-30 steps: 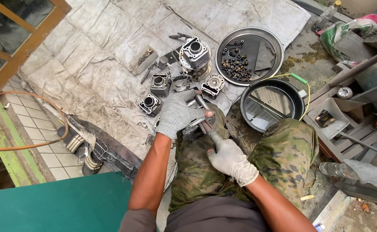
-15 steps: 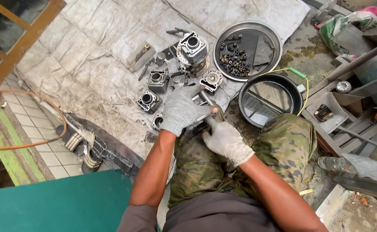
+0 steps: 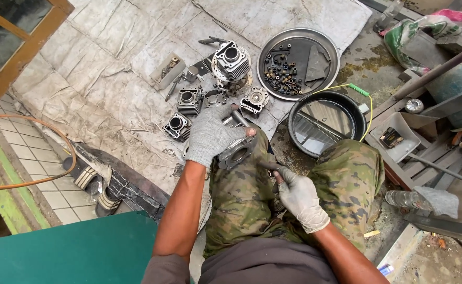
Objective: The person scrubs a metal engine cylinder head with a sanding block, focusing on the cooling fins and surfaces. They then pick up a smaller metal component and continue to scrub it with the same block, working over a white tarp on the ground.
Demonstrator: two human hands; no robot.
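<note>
A grey tarpaulin point(image 3: 110, 79) covers the ground. At far right lie a round metal tray point(image 3: 330, 47) of small parts and, nearer, a black basin point(image 3: 357, 108). The gloved left hand point(image 3: 210, 134) is closed over an engine cylinder point(image 3: 237, 152) on the left knee. The gloved right hand point(image 3: 300, 197) grips a thin tool point(image 3: 268, 165) just right of it.

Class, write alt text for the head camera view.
A seated person's gloved left hand grips a metal engine cylinder on their knee; the gloved right hand holds a small tool. More engine parts lie on a grey tarp.
</note>
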